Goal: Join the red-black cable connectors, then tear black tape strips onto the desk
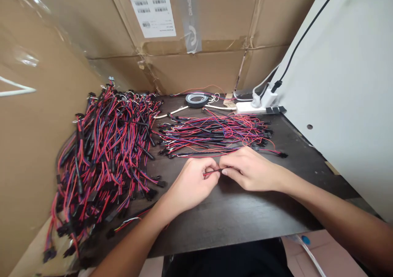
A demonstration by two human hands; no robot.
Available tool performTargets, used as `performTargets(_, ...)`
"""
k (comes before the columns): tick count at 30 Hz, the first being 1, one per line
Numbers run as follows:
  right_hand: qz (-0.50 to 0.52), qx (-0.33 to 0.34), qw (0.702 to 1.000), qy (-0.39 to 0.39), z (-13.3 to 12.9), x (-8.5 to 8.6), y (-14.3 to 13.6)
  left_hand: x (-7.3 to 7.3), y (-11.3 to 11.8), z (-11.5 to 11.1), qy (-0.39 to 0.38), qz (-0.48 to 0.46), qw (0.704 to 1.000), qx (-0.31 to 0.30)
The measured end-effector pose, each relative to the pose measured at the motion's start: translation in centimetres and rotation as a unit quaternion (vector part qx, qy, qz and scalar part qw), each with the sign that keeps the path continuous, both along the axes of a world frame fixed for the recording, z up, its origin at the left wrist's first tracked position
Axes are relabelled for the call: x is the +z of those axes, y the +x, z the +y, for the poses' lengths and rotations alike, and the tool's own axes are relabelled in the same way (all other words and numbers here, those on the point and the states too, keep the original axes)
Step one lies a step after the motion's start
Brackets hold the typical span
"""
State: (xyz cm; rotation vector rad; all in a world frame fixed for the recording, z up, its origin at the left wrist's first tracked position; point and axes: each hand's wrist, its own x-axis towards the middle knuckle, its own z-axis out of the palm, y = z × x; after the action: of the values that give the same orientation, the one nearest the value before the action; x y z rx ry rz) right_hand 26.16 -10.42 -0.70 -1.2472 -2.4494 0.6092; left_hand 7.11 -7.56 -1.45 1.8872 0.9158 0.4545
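Note:
Over the middle of the dark table, my left hand (196, 181) and my right hand (248, 170) almost meet at the fingertips. Both pinch one thin wire harness (212, 172), of which a red and dark stretch shows between the fingers. My palms hide most of it. A harness end with a black connector and red, white and yellow wires (127, 224) lies under my left forearm; whether it belongs to the held piece I cannot tell. Just beyond my hands lies a flat bundle of red, blue and black wire harnesses (211, 133).
A big heap of similar harnesses (107, 146) covers the table's left side. Behind the bundle sit a roll of black tape (197, 100) and a white power strip (251, 107) with plugs. Cardboard (196, 72) walls the back and left, a white panel (344, 84) the right.

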Motion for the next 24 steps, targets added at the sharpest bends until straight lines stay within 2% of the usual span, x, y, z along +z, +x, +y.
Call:
performTargets(4,0.007,0.000,1.000,0.007,-0.1,0.1,-0.1,0.8,-0.1,0.2,-0.008,-0.002,1.000,0.000)
performTargets(11,0.011,0.021,0.999,0.031,0.1,0.1,0.5,1.1,-0.5,0.5,-0.054,-0.004,0.999,-0.001)
performTargets(15,0.024,0.065,0.998,-0.006,0.8,0.6,1.7,1.4,-0.8,0.8,-0.095,-0.028,0.995,-0.015)
performTargets(20,0.038,0.125,0.987,-0.090,1.7,2.2,4.2,1.4,-0.8,0.9,-0.162,-0.031,0.986,-0.022)
performTargets(24,0.047,0.111,0.983,-0.135,2.2,3.0,7.2,1.3,-1.2,1.1,-0.186,-0.020,0.982,0.001)
